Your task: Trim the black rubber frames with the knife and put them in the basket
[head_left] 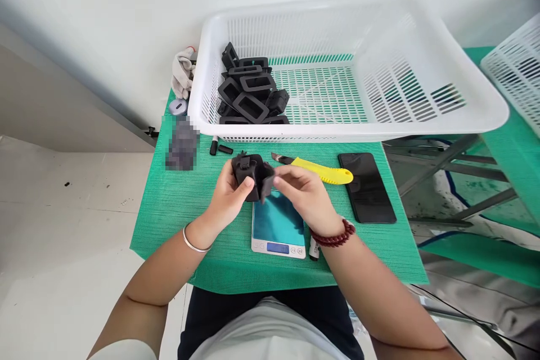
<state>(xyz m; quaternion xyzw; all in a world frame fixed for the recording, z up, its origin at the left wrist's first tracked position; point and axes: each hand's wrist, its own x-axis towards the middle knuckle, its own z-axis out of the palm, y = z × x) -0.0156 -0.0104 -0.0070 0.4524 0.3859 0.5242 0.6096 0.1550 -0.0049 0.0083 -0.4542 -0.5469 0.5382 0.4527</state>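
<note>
Both hands hold one black plastic part above the green table mat. My left hand grips its left side, thumb pressed on the front. My right hand pinches its right edge with the fingertips. Just below the part lies a small digital scale with a teal top. A yellow utility knife lies behind my right hand, blade pointing left.
A large white plastic basket stands at the back with several black frame-shaped parts piled in its left end. A black phone lies at right, a black marker and a glove at left. A second basket stands far right.
</note>
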